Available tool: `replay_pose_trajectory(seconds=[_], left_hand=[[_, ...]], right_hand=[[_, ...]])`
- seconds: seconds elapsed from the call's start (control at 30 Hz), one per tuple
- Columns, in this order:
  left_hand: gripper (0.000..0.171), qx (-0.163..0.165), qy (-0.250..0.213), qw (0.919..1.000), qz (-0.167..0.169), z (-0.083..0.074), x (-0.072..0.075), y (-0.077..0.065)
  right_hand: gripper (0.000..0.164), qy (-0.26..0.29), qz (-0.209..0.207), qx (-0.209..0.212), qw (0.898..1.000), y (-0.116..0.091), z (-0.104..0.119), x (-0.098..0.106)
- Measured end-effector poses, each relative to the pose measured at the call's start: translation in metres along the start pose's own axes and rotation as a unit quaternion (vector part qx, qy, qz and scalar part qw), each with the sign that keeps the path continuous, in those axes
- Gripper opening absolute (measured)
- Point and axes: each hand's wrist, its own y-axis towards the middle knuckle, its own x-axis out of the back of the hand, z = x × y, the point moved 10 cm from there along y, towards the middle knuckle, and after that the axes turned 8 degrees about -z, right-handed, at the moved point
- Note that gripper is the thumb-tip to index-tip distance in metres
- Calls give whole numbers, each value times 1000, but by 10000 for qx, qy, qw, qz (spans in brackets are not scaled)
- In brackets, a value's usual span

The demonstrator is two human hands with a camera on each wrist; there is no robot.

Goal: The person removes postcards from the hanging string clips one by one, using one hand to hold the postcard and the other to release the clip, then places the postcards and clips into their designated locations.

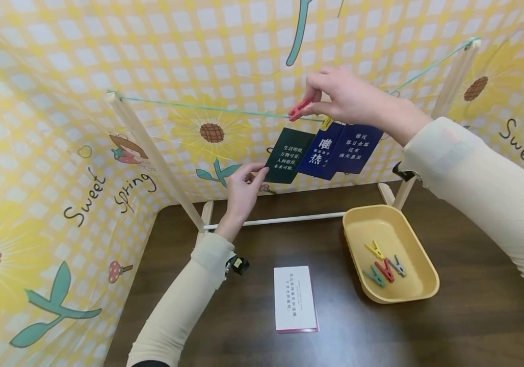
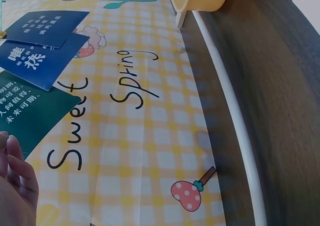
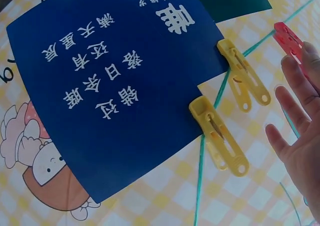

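Between thumb and fingers, my left hand (image 1: 242,191) pinches the lower left corner of a dark green card (image 1: 288,155) with white writing. Its top edge lies just below the green string (image 1: 211,107). My right hand (image 1: 346,97) pinches a red clothespin (image 1: 299,109), whose tip is at the string above the green card. To the right, two blue cards (image 3: 115,85) hang overlapping from the string. Yellow clothespins (image 3: 220,136) grip their top edges, one on each card, as the right wrist view shows.
The string runs between two wooden posts (image 1: 152,158); a white rod (image 1: 289,219) joins them low down. A yellow basket (image 1: 413,239) at right holds several clothespins (image 1: 384,270). A stack of white cards (image 1: 295,300) lies on the dark table (image 1: 225,316). A checkered cloth (image 1: 253,56) hangs behind.
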Motion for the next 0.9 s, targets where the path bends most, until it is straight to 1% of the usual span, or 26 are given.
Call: replay_pose_trajectory(seconds=[0.1, 0.2, 0.4, 0.53, 0.63, 0.73, 0.9], left_hand=[[15, -177, 204, 9996, -85, -5, 4, -1], [14, -270, 175, 9994, -120, -11, 10, -4], [15, -199, 9, 9996, -198, -8, 22, -7], [15, -258, -107, 9993, -264, -9, 30, -10], [15, -264, -170, 9991, -286, -10, 35, -13], [15, -168, -141, 9992, -345, -8, 41, -17], [16, 235, -161, 9991, -300, 1, 47, -26]], right_hand=[[19, -54, -87, 38, 9999, -1, 3, 3], [20, -97, -144, 37, 9998, -3, 5, 6], [22, -219, -394, 26, 9990, -8, 9, 13], [23, -276, -609, 76, 9977, -13, 11, 18], [23, -297, -684, 57, 9972, -18, 11, 20], [22, -340, -712, 11, 9969, -24, 12, 21], [21, -377, -782, -84, 9962, -37, 13, 22]])
